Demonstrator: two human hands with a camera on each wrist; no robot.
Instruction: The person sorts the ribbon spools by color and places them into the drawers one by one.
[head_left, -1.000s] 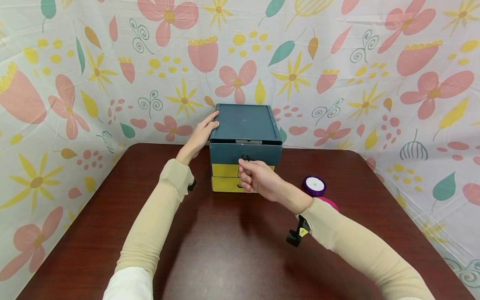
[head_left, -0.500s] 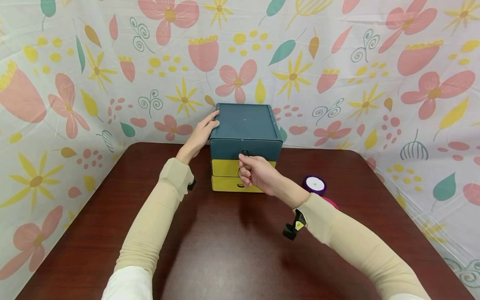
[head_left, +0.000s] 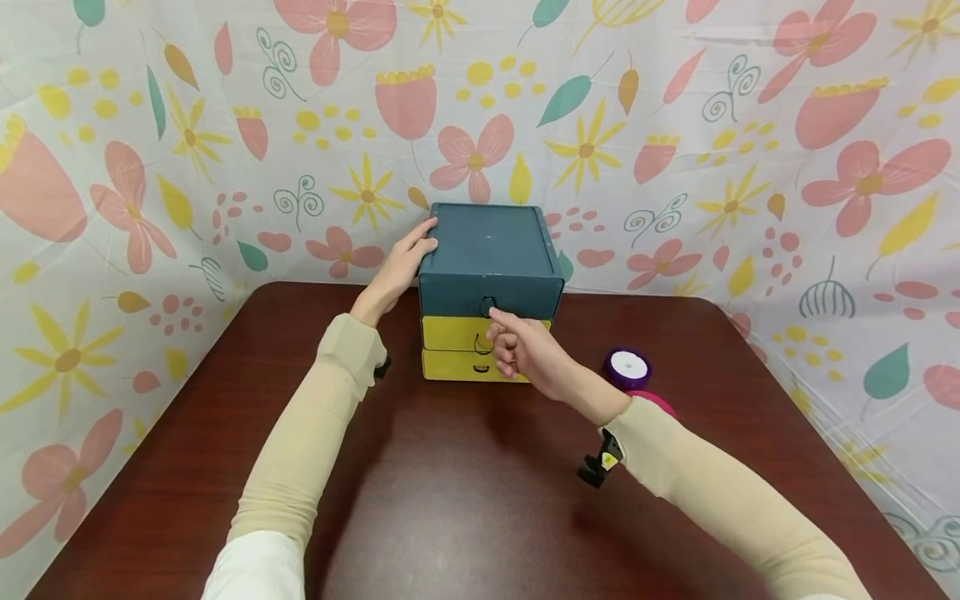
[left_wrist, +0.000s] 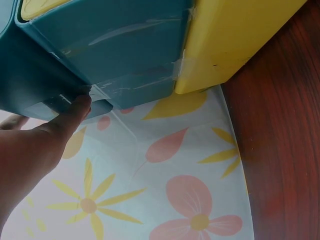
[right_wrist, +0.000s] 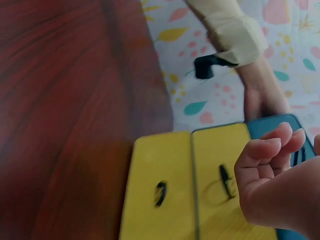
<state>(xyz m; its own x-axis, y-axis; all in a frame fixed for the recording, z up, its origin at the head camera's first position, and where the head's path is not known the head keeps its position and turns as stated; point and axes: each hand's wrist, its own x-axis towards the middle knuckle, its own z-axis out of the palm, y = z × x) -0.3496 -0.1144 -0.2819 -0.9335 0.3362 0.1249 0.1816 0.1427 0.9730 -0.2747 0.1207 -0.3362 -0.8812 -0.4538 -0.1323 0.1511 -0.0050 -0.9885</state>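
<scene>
A small chest of drawers (head_left: 491, 242) stands at the table's back, with a dark teal top section and two yellow drawers below. My left hand (head_left: 399, 265) rests along its upper left edge, fingers fairly straight; in the left wrist view a finger (left_wrist: 75, 115) touches the teal side. In front of the top drawer (head_left: 453, 296), which is flush with the frame, is my right hand (head_left: 534, 350). Its fingers are loosely curled, with a fingertip beside the black ring pull (head_left: 488, 305). Another black ring (right_wrist: 227, 181) hangs on the middle drawer. The bottom drawer (right_wrist: 159, 200) has a black handle.
A purple-rimmed roll with a white centre (head_left: 628, 367) lies right of the chest. Next to it, a pink round thing (head_left: 654, 402) is partly covered by the right forearm. A floral cloth (head_left: 637, 150) hangs behind the dark red wooden table (head_left: 420, 500).
The top drawer, slightly out a second ago with a gap under the lid, has gone in flush. My right hand has since shifted slightly right of the ring pull. The left hand stays put.
</scene>
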